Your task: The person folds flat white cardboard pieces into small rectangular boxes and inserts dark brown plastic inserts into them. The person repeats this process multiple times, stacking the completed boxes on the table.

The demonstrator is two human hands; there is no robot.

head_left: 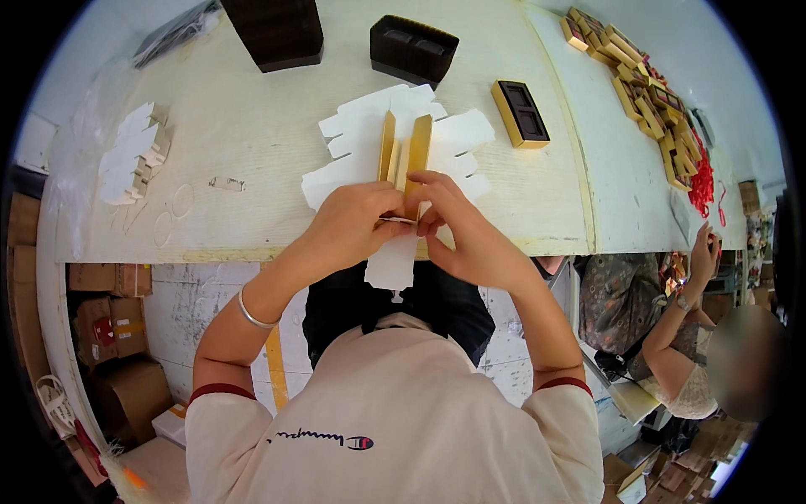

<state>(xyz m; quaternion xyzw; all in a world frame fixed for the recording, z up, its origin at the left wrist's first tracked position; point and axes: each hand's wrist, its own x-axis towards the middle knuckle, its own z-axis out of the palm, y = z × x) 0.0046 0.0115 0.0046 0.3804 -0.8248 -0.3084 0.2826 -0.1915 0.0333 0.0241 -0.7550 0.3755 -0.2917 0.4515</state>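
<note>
At the table's near edge, both my hands grip a part-folded cardboard box (418, 144), gold inside and white outside. Its gold side walls stand up, and a white flap (391, 262) hangs down over the edge toward my lap. My left hand (357, 220) pinches the box's near left corner. On the near right corner, my right hand (460, 233) has its fingers bent against the gold wall; some fingertips are hidden. Beneath the box lie several flat white cardboard blanks (348, 143). To their right is a gold box (522, 115) with a black two-compartment insert.
Stacked black inserts (411, 52) and a tall dark stack (279, 38) stand at the back. Folded white cardboard pieces (134, 160) lie at left, near rubber bands (182, 200). Gold boxes (651, 105) and red ribbon (701, 181) are piled far right, where another person's hand (703, 256) works.
</note>
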